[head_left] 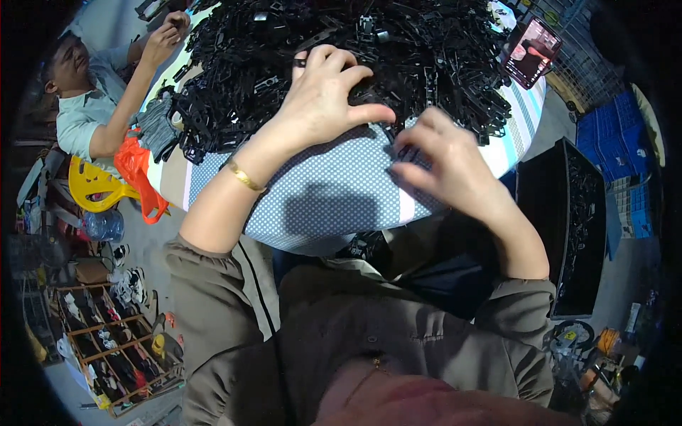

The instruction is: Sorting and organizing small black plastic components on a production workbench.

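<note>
Black plastic parts: heaped on the dotted cloth ahead of me
Advice: I'd tease one piece free at the heap's near edge
Left hand: arched on the pile, fingers curled, spread
Right hand: fingertips pinching a small part at the edge

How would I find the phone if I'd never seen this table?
Start at the round table with the dotted cloth and the big pile of black plastic parts. Go to the pile's far right edge. The phone leans there, the only flat thing with a bright pink screen.
</note>
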A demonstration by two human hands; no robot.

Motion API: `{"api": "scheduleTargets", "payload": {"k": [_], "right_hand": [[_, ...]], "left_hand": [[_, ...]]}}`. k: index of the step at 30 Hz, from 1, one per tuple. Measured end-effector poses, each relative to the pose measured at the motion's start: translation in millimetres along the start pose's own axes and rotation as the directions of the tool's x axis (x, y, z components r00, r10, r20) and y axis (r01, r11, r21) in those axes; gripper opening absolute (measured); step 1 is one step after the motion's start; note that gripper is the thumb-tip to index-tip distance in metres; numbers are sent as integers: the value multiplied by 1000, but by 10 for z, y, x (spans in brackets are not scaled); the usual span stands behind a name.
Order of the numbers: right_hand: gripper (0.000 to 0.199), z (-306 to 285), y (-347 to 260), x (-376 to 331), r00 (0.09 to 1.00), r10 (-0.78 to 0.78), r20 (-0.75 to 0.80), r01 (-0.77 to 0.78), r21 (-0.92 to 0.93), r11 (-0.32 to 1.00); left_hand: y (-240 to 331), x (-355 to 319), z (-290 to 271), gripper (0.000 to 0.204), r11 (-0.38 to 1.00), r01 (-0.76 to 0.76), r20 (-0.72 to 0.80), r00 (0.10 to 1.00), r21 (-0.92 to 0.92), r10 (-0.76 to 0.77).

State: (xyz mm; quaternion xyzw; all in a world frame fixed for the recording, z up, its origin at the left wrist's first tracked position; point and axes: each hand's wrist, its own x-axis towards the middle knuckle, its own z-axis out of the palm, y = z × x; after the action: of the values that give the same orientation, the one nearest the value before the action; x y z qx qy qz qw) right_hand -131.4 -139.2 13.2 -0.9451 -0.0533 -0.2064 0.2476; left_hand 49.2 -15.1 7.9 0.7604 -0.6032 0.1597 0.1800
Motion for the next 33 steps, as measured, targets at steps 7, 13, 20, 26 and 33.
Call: {"api": "scheduleTargets", "payload": {"k": [7, 13, 20, 26, 33], "right_hand": [[38, 17, 129, 37, 987, 134, 86, -105, -280, 954], [33, -28, 161, 63, 997, 79, -17, -80, -337, 938], [33, 249, 405, 375, 943, -43, -330, -56, -285, 957], [37, 273, 426, 452, 941, 56, -335, -107, -137, 985], [27, 28, 325, 322, 865, 429, -261, -227, 558, 798]], "left_hand": [[-43, -152, -181, 37, 1000, -6, 67, 998, -22, 8], [-63, -117, -320, 36, 998, 53, -192, 980, -23, -57], [14, -94, -274, 27, 970, -228, -314, 930, -86, 191], [240, -210, -332, 31, 813, -280, 203, 879, -511, 431], [143, -196, -122, 24, 929, -275, -18, 960, -247, 280]]}}
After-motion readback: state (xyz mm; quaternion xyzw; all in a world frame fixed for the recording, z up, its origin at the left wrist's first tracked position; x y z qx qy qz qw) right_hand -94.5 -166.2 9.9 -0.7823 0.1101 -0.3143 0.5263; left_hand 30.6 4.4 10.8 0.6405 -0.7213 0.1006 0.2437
